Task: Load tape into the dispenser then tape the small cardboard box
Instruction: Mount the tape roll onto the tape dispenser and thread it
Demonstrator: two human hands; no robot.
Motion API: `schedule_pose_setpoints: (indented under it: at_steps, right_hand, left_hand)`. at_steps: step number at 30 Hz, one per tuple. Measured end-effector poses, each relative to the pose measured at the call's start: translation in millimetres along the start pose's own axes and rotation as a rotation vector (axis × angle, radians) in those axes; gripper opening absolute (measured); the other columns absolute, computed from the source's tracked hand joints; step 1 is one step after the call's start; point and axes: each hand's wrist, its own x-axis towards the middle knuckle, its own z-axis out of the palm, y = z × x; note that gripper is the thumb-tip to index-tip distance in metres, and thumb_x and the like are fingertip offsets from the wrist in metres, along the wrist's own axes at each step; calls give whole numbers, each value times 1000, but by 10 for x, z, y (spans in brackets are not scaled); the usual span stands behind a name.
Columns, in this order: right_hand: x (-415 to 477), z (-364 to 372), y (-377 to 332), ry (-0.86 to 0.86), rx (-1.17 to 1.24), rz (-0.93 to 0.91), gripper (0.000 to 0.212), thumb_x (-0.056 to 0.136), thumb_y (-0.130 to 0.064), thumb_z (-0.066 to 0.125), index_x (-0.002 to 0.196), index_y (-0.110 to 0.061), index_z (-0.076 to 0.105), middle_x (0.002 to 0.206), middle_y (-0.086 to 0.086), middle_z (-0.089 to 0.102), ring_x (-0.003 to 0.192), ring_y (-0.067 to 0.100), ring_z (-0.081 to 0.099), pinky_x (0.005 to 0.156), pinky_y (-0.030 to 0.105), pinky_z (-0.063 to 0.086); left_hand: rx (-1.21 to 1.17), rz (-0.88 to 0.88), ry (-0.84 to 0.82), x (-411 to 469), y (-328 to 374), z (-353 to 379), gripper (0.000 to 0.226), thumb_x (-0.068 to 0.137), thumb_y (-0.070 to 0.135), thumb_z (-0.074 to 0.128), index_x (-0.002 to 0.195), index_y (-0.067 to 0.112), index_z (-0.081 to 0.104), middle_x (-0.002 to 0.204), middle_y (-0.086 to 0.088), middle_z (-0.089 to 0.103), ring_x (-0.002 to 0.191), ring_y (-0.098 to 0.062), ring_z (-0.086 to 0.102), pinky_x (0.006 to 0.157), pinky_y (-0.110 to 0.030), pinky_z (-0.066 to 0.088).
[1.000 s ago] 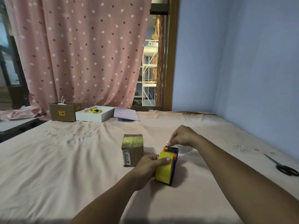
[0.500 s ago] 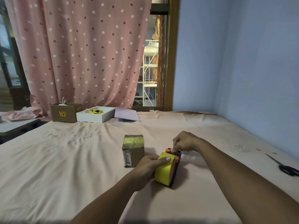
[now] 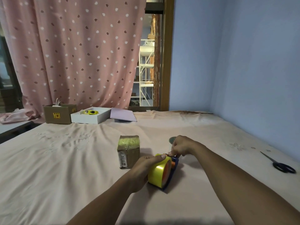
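While hands (image 3: 142,169) grip dispenser (image 3: 170,172), scissors (image 3: 283,166) near bed edge.

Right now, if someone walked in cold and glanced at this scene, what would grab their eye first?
Probably the bright yellow tape roll in its blue dispenser near the middle of the pink bedsheet, with the left hand gripping it and the right hand pinching at its far end. Next, the small brown cardboard box just left of it, and the black scissors at far right.

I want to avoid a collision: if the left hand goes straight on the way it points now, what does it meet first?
The left hand already grips the yellow tape roll; pushed straight on, it would probably meet the right hand at the dispenser front, though depth is unclear.
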Motion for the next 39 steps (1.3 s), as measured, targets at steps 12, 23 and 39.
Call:
schedule_pose_setpoints:
  at_steps: [12, 23, 39]
  right_hand:
    - [25, 74, 116, 133, -38, -101, 24, 85, -24, 81, 81, 0, 77, 86, -9, 65, 75, 22, 73, 78, 37, 59]
    - [79, -5, 116, 163, -70, -24, 21, 84, -25, 79, 78, -4, 78, 72, 8, 76, 71, 22, 71, 75, 33, 57]
    - [-41, 228, 488, -281, 644, 351, 12, 81, -5, 68, 82, -10, 58, 55, 4, 57, 37, 10, 44, 34, 20, 35]
  left_hand:
    - [5, 7, 46, 14, -13, 1, 63, 53, 53, 92, 91, 4, 80, 91, -16, 74, 84, -27, 66, 79, -39, 48]
    - [9, 14, 64, -120, 42, -44, 51, 65, 47, 88, 94, 5, 82, 92, -16, 78, 82, -27, 71, 75, -36, 53]
    - [-122, 99, 110, -342, -94, -168, 43, 70, 40, 80, 88, 0, 80, 86, -22, 74, 72, -30, 67, 70, -35, 54]
